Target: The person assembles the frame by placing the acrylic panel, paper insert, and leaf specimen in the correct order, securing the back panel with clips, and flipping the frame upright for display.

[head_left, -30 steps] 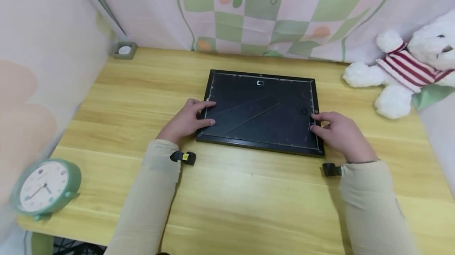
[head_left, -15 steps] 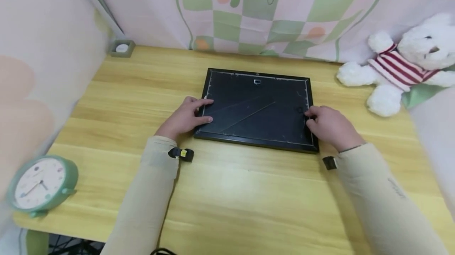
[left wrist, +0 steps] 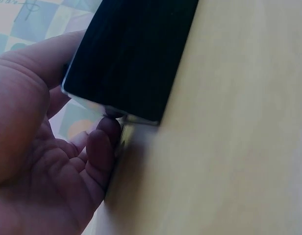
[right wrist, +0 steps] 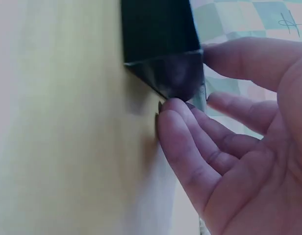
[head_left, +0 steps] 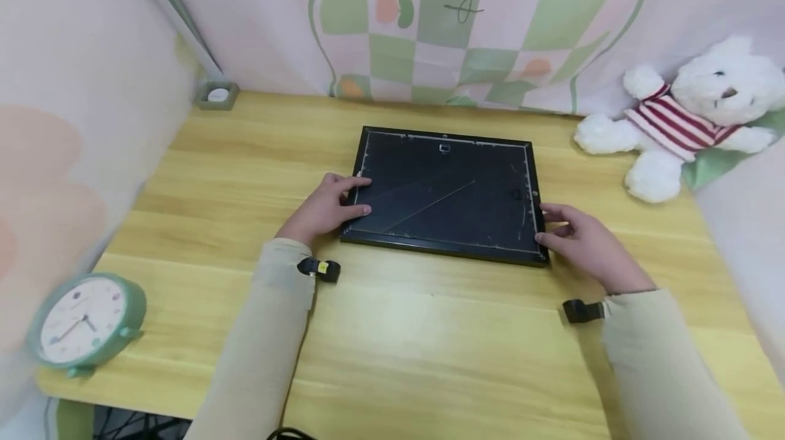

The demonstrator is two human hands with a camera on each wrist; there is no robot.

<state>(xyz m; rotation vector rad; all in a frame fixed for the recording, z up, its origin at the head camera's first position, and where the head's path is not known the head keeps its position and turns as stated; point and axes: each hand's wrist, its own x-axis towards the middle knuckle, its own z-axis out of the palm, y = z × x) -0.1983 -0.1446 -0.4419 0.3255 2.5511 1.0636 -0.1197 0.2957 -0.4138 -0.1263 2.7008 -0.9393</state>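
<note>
A black picture frame (head_left: pixel 429 205) lies with its backing upward on the wooden table, a small metal hanger near its far edge. My left hand (head_left: pixel 321 208) grips its left side, thumb and index finger on the backing. In the left wrist view, the other fingers curl by the lower edge of the frame (left wrist: pixel 131 54). At the near right corner, my right hand (head_left: pixel 585 246) holds the side between thumb and fingers. The right wrist view has the thumb against the corner of the frame (right wrist: pixel 163 34), with fingertips at its underside.
A green alarm clock (head_left: pixel 86 323) stands at the table's (head_left: pixel 392 358) left front. A white teddy bear (head_left: pixel 681 120) in a striped shirt sits at the back right. A small square holder (head_left: pixel 217 95) is at the back left corner. Patterned cloth (head_left: pixel 466 24) hangs behind.
My right hand reached its fingers over the backing near the right edge half a second ago, then drew back to the side near the corner. My left hand keeps its hold.
</note>
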